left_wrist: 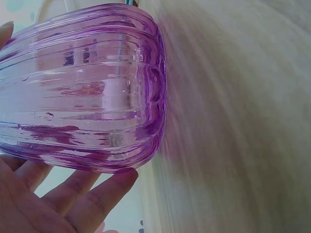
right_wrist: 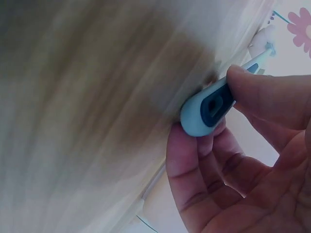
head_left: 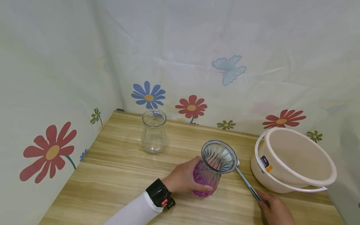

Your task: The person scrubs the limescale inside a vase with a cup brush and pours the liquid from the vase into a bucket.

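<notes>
On my feed the L hand (head_left: 184, 178) has the purple vase (head_left: 206, 178), left of the bucket (head_left: 298, 153), in a wrapped grip spread only as wide as the glass. Thumb's across the near side, other fingers round the far side; forearm comes in low from the left w/ a white sleeve (head_left: 135, 209) & black strap (head_left: 158, 191). Vase is tilted, mouth leaning toward the bucket.

R hand (head_left: 274, 207) is just in front of the bucket, pinching the end of a blue brush (head_left: 248, 183): thumb on top, fingertips under, gap no wider than the handle. Brush angles up btwn bucket & vase; its head's by the vase rim, but I can't tell thru the glass if it's in or behind.

Clear vase (head_left: 154, 137) stands upright on the table (head_left: 107, 175), well left of the bucket.
</notes>
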The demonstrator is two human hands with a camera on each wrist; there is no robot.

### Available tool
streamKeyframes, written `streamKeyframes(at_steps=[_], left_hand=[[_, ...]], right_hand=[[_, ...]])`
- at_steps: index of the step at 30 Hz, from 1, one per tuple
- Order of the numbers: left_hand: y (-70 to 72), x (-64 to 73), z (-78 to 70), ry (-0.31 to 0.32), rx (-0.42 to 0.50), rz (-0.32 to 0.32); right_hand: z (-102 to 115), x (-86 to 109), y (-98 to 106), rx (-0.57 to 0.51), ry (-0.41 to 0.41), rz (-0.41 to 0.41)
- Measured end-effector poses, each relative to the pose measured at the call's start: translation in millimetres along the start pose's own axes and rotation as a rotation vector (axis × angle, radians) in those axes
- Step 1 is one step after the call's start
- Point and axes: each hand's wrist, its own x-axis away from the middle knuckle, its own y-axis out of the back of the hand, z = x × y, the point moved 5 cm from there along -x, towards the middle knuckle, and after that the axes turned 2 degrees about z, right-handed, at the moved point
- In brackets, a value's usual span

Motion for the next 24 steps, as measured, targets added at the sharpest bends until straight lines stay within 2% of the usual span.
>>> streamKeyframes(at_steps=[10,14,18,24], left_hand=[[0.5,0.3,-1.0,0.001,0.025,0.009],[0.4,0.6,-0.9,0.0,0.027,0.01],[-0.4,0.6,-0.3,-0.002,0.027,0.011],[-0.3,0.9,-0.3,0.001,0.02,0.009]], right_hand=[[-5.4,-2.2,-2.6,0.01,-0.013,0.001],[-5.2,-1.0,-2.9,0.005,-0.001,-0.03],[-2.9,1.8,-1.9,0.015,0.034,-0.102],[7.5,6.4,3.2,0.018,0.073,-0.275]])
